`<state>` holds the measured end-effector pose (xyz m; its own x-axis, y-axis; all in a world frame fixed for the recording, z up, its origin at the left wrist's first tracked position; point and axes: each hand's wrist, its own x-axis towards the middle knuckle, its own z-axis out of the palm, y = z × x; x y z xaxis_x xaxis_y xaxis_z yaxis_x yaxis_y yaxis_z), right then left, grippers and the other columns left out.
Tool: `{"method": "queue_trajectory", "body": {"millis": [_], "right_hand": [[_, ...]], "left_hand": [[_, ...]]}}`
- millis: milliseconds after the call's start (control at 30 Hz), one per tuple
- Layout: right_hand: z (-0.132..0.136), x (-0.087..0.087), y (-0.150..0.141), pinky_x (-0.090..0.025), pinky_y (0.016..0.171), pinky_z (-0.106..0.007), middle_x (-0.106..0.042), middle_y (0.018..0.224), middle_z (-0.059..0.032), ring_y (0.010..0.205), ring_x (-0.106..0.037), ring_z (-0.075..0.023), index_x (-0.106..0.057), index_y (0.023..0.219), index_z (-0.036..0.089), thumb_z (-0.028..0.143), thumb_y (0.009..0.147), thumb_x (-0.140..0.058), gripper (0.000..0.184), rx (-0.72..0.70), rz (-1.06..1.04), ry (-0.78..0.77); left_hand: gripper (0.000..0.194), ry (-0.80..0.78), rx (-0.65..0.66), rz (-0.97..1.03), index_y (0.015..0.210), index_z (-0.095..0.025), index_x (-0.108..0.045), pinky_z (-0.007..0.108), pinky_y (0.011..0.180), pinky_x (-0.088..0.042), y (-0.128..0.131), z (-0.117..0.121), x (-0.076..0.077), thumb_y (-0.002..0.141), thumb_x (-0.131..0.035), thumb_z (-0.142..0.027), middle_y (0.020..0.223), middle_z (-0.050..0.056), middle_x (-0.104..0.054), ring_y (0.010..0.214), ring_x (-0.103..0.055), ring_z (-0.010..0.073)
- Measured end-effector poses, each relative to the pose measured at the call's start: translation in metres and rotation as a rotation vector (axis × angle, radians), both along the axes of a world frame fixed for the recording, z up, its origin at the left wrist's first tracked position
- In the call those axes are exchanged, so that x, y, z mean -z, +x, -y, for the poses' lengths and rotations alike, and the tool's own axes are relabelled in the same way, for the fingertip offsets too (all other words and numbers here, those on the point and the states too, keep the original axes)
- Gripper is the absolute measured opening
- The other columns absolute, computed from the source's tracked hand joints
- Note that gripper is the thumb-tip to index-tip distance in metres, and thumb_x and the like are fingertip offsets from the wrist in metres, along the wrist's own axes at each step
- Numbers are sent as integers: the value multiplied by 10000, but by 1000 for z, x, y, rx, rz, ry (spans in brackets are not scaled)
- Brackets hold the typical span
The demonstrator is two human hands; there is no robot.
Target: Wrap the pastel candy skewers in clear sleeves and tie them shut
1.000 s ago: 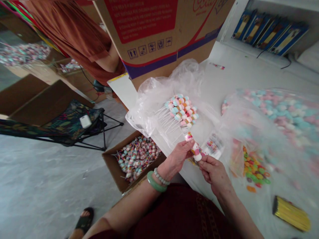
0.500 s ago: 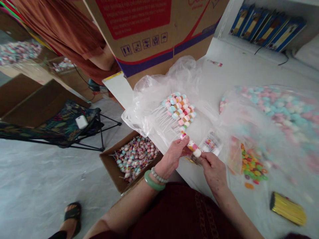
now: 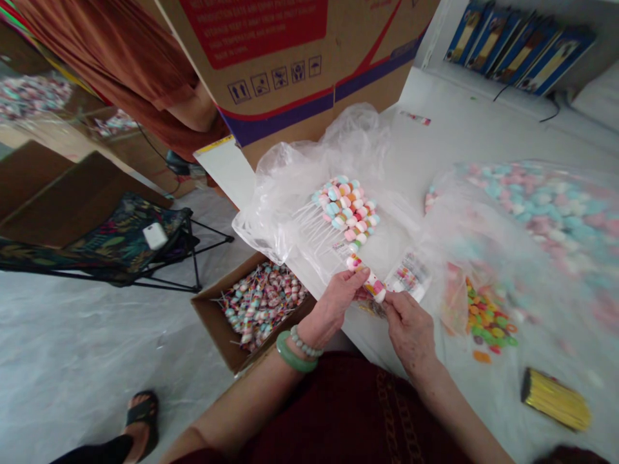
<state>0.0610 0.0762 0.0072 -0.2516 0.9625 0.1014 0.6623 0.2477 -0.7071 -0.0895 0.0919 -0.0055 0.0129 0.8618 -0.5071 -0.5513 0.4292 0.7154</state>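
A marshmallow skewer [image 3: 374, 285] in a clear, colour-printed wrapper is between my two hands at the table's front edge. Wearing a green bangle and a beaded bracelet, my left hand [image 3: 342, 294] is closed around its middle, thumb on top. My right hand [image 3: 407, 320] pinches the near end of the wrapper with thumb and fingers. Just beyond lies a pile of unwrapped marshmallow skewers [image 3: 345, 207], their white sticks pointing left. To the right of it is a stack of printed wrappers [image 3: 409, 274]. Something gold, partly hidden, lies beneath my hands.
A carton of wrapped skewers [image 3: 261, 303] stands below the table's left edge. A large cardboard box [image 3: 290, 84] rises behind crumpled plastic [image 3: 275, 187]. To the right are bagged marshmallows [image 3: 556, 206], gummy rings [image 3: 491, 322] and gold twist ties [image 3: 556, 399]. Another person's sleeve [image 3: 159, 77] shows beyond a folding chair [image 3: 130, 238].
My right hand has moved slightly up and left, nearer my left hand, at the wrapper's end. The wrapper now covers the near marshmallow more fully. The view has shifted slightly.
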Motion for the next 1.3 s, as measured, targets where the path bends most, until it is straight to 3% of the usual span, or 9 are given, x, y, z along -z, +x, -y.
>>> {"method": "queue_trajectory", "body": {"millis": [100,233,433,600,767,867,967,1133,1300], "right_hand": [[-1,-4,0,-427,728,-293,-639,788,-39,780,-597,-181,-678,821,192,272,871,-476,223,21,-90,-63],[-4,-7,-1,-404,621,-261,-622,705,1,677,-550,-148,-687,779,201,316,793,-569,165,124,-289,-338],[-10,-8,-2,-113,363,-196,-464,514,74,366,-246,-32,-584,680,180,320,641,-669,169,258,-696,-856],[-16,-11,-1,-51,333,-162,-469,506,88,326,-180,3,-511,674,182,284,574,-745,274,238,-912,-1199],[-12,-9,-3,-126,319,-161,-496,537,69,340,-277,-16,-544,676,175,310,606,-734,243,303,-862,-1006],[-8,-8,2,-232,360,-187,-470,518,72,384,-353,-54,-615,746,181,329,640,-711,206,202,-798,-884],[-5,-7,8,-245,405,-217,-437,493,74,418,-336,-77,-667,809,187,335,668,-680,205,162,-625,-803],[1,-10,4,-281,506,-247,-432,525,50,521,-374,-115,-633,663,197,352,720,-605,167,168,-450,-594],[-1,-10,-14,-346,617,-261,-531,613,25,656,-479,-158,-621,655,211,339,762,-548,182,132,-332,-386]], "left_hand": [[423,-3,15,42,743,-107,-675,283,625,-487,-2,-2,-1,675,-741,-520,705,67,-678,596,-601,147],[333,-5,-82,112,798,-133,-662,269,618,-493,-8,-7,-2,637,-807,-386,725,24,-655,614,-580,128],[390,33,-89,195,884,-125,-674,259,668,-485,-7,-6,-1,593,-846,-319,759,19,-644,665,-585,122],[368,53,-17,205,860,-109,-676,253,692,-470,-2,-3,-2,619,-833,-339,772,42,-658,681,-591,125],[375,10,20,213,829,-114,-665,258,669,-477,-1,-1,1,678,-775,-440,765,52,-670,675,-599,135],[367,31,-1,208,820,-119,-662,270,652,-481,-4,-3,3,719,-731,-465,746,47,-666,655,-597,140],[318,40,-84,202,799,-114,-658,269,664,-481,-10,-9,3,702,-757,-400,722,39,-654,649,-592,135],[288,10,-260,213,831,-125,-634,265,647,-482,-10,-14,-4,660,-798,-287,719,18,-648,618,-586,121],[315,96,-270,202,856,-120,-632,247,672,-480,-4,-9,-16,646,-810,-272,752,15,-651,642,-591,105]]}}
